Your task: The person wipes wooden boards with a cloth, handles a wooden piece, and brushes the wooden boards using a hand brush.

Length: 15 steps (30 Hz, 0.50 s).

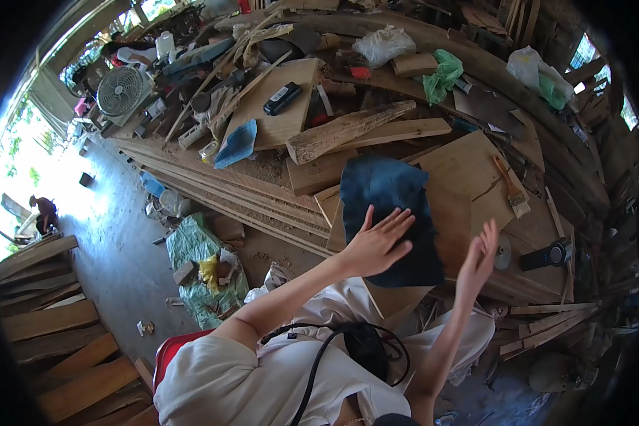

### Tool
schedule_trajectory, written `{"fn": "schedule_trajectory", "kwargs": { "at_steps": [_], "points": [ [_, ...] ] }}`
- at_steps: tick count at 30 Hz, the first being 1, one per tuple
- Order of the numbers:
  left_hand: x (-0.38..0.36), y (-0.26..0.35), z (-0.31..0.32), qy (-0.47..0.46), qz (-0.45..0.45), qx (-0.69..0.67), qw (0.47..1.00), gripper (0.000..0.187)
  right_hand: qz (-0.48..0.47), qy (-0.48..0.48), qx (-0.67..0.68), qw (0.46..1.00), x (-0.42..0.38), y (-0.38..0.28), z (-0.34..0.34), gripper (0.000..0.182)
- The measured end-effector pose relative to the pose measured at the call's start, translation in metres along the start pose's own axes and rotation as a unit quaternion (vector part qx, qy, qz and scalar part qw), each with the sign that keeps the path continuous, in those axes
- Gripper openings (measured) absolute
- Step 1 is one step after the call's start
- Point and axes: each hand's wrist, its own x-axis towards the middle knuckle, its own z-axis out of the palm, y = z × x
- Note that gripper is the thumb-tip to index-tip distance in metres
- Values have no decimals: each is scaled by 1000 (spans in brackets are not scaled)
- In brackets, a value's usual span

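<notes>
A dark blue-black sheet (385, 188) with ragged edges, which looks like sandpaper, lies over wooden boards in front of me. My left hand (380, 245) is on the lower half of the sheet, its fingers stretched out and the thumb apart. Right of the sheet, my right hand (481, 252) is raised with its fingers extended and nothing in them. Under the sheet's right side shows a brown board (453, 220), with a larger light board (468, 167) behind it.
A paintbrush (511, 186) and a black power tool (544, 257) lie to the right. Beyond the sheet are a rough wood block (351, 131), a blue scrap (238, 144) and a black case (282, 99). A fan (121, 91) stands far left; a person (44, 214) is in the distance.
</notes>
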Motion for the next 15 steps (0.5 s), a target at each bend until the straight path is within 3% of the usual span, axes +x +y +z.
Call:
{"fn": "schedule_trajectory", "kwargs": {
  "at_steps": [1, 2, 3, 7, 8, 11, 15],
  "points": [
    [2, -1, -10, 32, -40, -218, 975, 45, -51, -34, -29, 998, 2, -11, 15, 49],
    [7, -3, -25, 62, -78, -425, 900, 42, -101, -68, -58, 991, 5, -22, 31, 49],
    [11, -9, -35, 87, -111, -612, 778, 40, -152, -123, -62, 979, 9, -29, 49, 49],
    [21, -61, -52, 355, -103, -444, 816, 19, -206, -220, -285, 910, -8, -31, 132, 55],
    [16, -76, -51, 369, -124, -418, 821, 19, -235, -197, -338, 890, -16, -34, 143, 55],
    [3, -105, -43, 347, -174, -358, 849, 21, -238, -213, -307, 896, -26, -42, 153, 54],
    [0, -96, -17, 323, -184, -341, 864, 24, -227, -230, -319, 891, -22, -38, 125, 50]
  ]
}}
